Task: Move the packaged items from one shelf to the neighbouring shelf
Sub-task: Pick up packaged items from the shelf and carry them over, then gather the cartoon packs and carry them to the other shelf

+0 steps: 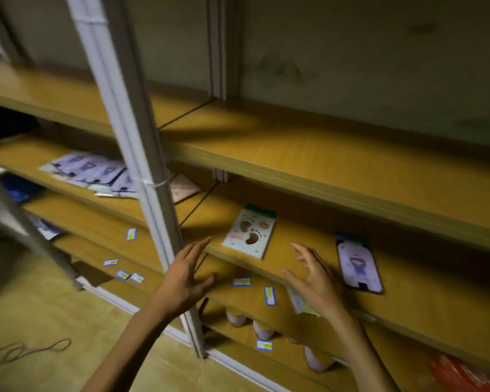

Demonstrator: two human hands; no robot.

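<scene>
A white packet with footprint cut-outs (250, 232) lies flat on the right-hand wooden shelf (408, 278). Further right on the same shelf lies a lilac packet with a cartoon figure (358, 265). On the neighbouring left shelf (77, 199), beyond the grey upright post (142, 171), lies a spread pile of lilac packets (96, 172) with a pinkish packet (183, 188) beside it. My left hand (186, 274) hovers open just left of the footprint packet. My right hand (313, 274) is open, fingers spread, between the two packets. Neither hand holds anything.
Small blue-edged price labels (270, 295) stick on the shelf fronts. Bottles (262, 329) stand on the shelf below. A red package (461, 373) sits at the lower right. A cord (26, 350) lies on the floor at the left. The upper shelf board (323, 154) overhangs.
</scene>
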